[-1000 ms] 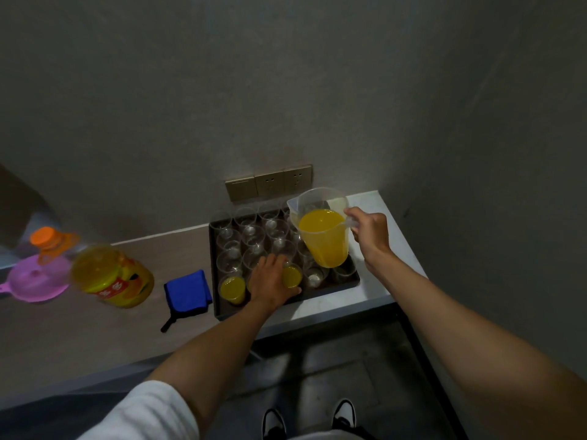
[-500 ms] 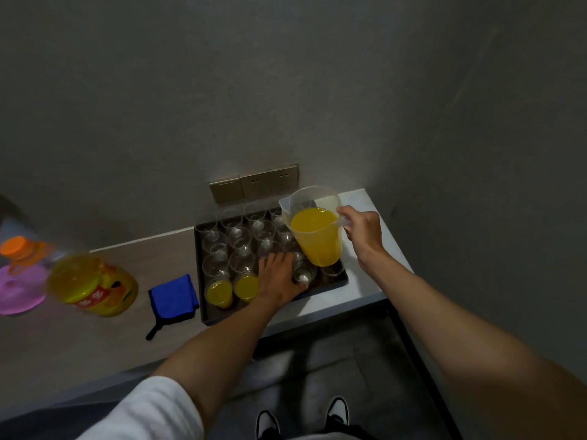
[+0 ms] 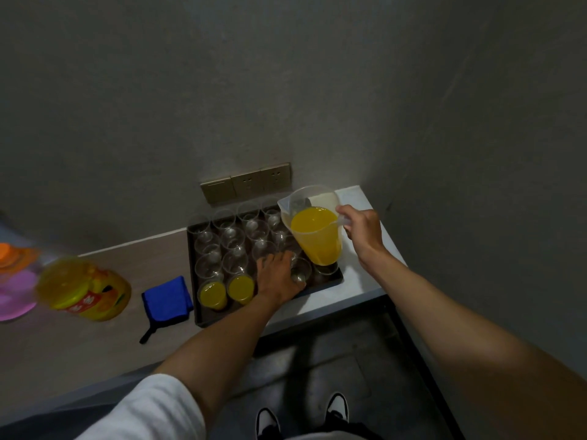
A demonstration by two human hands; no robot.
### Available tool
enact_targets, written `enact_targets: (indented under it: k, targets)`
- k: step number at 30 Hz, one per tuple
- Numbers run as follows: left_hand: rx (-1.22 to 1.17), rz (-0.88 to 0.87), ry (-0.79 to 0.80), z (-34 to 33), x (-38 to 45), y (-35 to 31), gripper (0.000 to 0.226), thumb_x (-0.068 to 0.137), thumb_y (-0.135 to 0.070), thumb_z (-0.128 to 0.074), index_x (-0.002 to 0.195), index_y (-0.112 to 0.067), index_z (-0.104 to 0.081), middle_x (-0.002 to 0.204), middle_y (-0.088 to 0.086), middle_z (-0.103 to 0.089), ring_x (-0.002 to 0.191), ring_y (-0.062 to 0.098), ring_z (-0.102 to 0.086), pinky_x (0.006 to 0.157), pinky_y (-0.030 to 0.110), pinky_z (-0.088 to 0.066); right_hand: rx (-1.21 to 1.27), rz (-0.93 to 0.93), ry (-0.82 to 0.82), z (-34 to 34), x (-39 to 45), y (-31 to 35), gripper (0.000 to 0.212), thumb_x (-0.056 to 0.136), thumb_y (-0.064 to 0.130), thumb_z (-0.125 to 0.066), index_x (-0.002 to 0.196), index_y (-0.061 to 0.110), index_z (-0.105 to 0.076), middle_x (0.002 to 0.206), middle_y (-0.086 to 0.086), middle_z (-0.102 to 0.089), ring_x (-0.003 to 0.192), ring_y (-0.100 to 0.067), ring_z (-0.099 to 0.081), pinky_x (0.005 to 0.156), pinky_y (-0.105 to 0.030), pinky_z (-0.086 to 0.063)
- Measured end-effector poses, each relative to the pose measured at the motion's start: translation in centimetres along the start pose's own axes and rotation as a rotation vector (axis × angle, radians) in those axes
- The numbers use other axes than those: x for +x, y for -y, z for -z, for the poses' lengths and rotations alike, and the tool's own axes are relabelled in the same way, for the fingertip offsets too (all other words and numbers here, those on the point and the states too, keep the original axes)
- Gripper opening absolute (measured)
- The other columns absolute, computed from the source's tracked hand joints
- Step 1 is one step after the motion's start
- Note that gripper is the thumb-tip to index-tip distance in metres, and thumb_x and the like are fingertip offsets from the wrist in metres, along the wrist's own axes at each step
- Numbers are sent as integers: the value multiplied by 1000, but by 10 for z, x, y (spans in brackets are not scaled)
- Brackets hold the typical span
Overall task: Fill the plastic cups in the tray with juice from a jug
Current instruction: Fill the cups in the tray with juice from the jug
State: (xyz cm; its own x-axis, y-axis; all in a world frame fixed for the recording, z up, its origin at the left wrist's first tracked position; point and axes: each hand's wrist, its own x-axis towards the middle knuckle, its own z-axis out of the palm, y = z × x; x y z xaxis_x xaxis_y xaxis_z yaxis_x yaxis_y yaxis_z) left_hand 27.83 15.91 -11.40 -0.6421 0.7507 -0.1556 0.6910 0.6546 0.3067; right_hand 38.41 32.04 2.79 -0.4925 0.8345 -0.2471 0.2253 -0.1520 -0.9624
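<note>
right grip [image 3: 360,230] grasps juice jug [image 3: 317,236] | left grip [image 3: 276,277] holds empty cup [image 3: 300,271] | two cups [image 3: 212,293] full

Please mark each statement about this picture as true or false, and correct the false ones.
1. The right hand holds the jug by its handle. True.
2. Four cups in the tray hold juice. False: only two filled cups show.
3. The blue cloth lies inside the tray. False: it lies on the counter, left of the tray.
4. The left hand rests on the cups in the near row. True.
5. The jug is empty. False: it holds yellow juice.
</note>
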Motion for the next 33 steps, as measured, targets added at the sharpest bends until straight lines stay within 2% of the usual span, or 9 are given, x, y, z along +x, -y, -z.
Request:
enact_targets:
  k: [3,7,12,14,17,20,27,31,33]
  targets:
    - [-100,2,-11,2,-3,0,72,72,-58,-73,134,-28,-50,133,-1,-57,125,24,-48,109,42,-30,-10,2,1,1,-1,0,38,91,25,-69,59,8,-57,43,7,-41,44,-9,-38,52,-29,-33]
    - [-240,-14,-83,8,-6,1,61,65,-65,-71,116,-34,-60,116,-5,-60,113,19,-54,99,40,-43,-10,15,2,4,-2,4,35,89,27,-70,63,7,-60,48,3,-44,50,-13,-41,55,-30,-35]
    - [-524,58,-94,21,-9,0,73,62,-54,-76,125,-25,-56,118,-3,-49,115,18,-47,100,36,-44,-8,54,0,6,-7,15,38,89,27,-70,57,11,-57,45,7,-42,48,-11,-39,56,-30,-34]
    - [-594,86,-111,26,-9,0,72,65,-43,-83,129,-23,-55,121,-2,-46,116,17,-47,101,34,-44,-3,72,0,7,-10,21,40,89,25,-70,53,15,-55,44,9,-41,45,-9,-38,55,-30,-33]
    - [-630,101,-153,35,-9,2,65,68,-32,-86,125,-22,-55,120,0,-46,115,19,-47,96,30,-44,1,95,3,9,-14,27,35,90,23,-68,58,13,-58,45,9,-43,44,-6,-39,56,-30,-33]
    - [-640,116,-195,45,-9,6,63,67,-37,-86,120,-27,-53,118,-3,-45,114,19,-45,96,34,-46,-6,110,-7,9,-19,30,25,89,25,-68,70,8,-66,47,7,-46,47,-8,-41,57,-31,-34]
    - [-793,126,-265,69,-19,15,66,72,-34,-90,124,-25,-50,124,-4,-60,111,13,-59,93,31,-52,-79,94,11,2,-29,32,30,80,35,-69,65,10,-66,50,3,-51,55,-17,-44,61,-36,-35]
    - [-832,115,-282,80,-28,20,66,74,-36,-89,126,-26,-49,123,-7,-61,111,11,-59,93,35,-55,-132,78,38,-3,-37,32,33,81,37,-71,69,7,-70,58,-2,-59,62,-21,-53,65,-39,-41]
    - [-854,113,-293,85,-34,23,65,76,-34,-88,126,-25,-49,121,-7,-60,111,10,-59,91,31,-55,-169,70,67,-6,-40,31,40,81,40,-71,77,0,-73,66,-5,-65,69,-24,-60,67,-40,-44]
